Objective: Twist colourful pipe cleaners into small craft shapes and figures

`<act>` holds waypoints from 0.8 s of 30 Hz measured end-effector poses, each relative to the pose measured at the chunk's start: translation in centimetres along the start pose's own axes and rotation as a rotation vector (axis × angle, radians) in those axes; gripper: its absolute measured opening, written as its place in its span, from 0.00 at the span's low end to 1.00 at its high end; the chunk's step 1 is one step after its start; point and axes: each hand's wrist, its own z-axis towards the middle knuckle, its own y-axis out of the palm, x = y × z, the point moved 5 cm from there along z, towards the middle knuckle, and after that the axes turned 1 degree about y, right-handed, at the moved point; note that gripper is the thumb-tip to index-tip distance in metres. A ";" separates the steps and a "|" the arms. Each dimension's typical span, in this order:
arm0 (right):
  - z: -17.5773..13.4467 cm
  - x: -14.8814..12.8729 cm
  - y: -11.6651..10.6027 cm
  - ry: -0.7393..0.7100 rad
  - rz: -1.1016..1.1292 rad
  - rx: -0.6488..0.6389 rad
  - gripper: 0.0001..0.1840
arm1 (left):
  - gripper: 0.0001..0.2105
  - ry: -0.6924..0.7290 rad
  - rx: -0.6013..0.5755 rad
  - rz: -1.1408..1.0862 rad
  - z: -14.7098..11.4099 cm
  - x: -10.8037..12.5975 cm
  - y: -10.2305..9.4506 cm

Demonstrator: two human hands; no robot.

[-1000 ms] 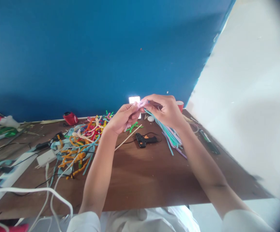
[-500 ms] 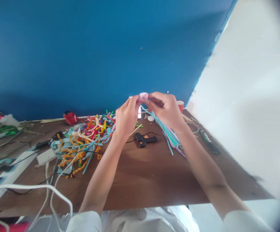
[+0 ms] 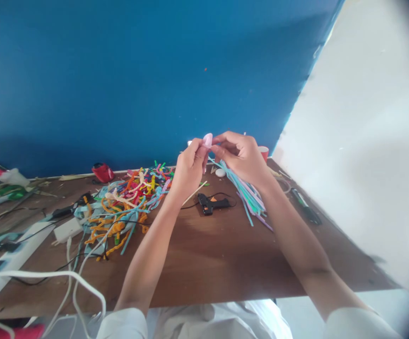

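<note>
Your left hand (image 3: 189, 167) pinches a small, petal-shaped pale pink piece (image 3: 208, 140) between thumb and fingers, holding it up above the far edge of the table (image 3: 211, 268). Your right hand (image 3: 241, 153) comes in from the other side, thumb and forefinger narrowly spaced at the piece's right side; you cannot tell here whether they also grip it.

Below your right hand, a loose bundle of turquoise and lilac pipe cleaners (image 3: 249, 195) slants toward the surface's right edge. Just left of it lies a black hot glue gun (image 3: 207, 204), with a thin pale stick (image 3: 195, 194) running behind your left wrist. A white roundish object (image 3: 220, 173) sits near the far edge, and a red cup (image 3: 263, 152) stands near the far right corner, partly hidden by your right hand. A slim dark tool (image 3: 308, 209) lies along the right edge.

To your left spreads a tangled heap of multicoloured pipe cleaners (image 3: 130, 197). Beyond it, a red object (image 3: 103, 173) rests by the far edge, while a white adapter (image 3: 68, 230) and a power strip (image 3: 17, 259) lie toward the near left corner.
</note>
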 end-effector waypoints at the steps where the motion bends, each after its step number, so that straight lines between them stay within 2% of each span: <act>1: 0.0 -0.1 -0.1 -0.003 0.002 -0.007 0.24 | 0.14 -0.015 -0.030 -0.094 0.0 0.0 0.2; 7: -0.1 -0.8 -0.6 -0.090 0.033 -0.058 0.22 | 0.16 -0.102 -0.216 -0.585 -0.2 -0.2 0.6; 10: -0.1 -0.6 -0.5 -0.113 0.061 -0.080 0.20 | 0.15 -0.172 -0.289 -0.676 -0.2 -0.8 0.6; 13: 0.0 -0.2 -0.4 -0.097 0.091 -0.081 0.19 | 0.16 -0.206 -0.311 -0.634 -0.2 -1.3 0.5; 17: 0.0 0.1 -0.2 -0.088 0.138 -0.074 0.17 | 0.20 -0.192 -0.262 -0.497 0.0 -1.2 0.3; 24: 0.2 0.6 -0.2 -0.084 0.077 0.016 0.16 | 0.23 -0.092 -0.066 -0.115 0.2 -0.7 -0.1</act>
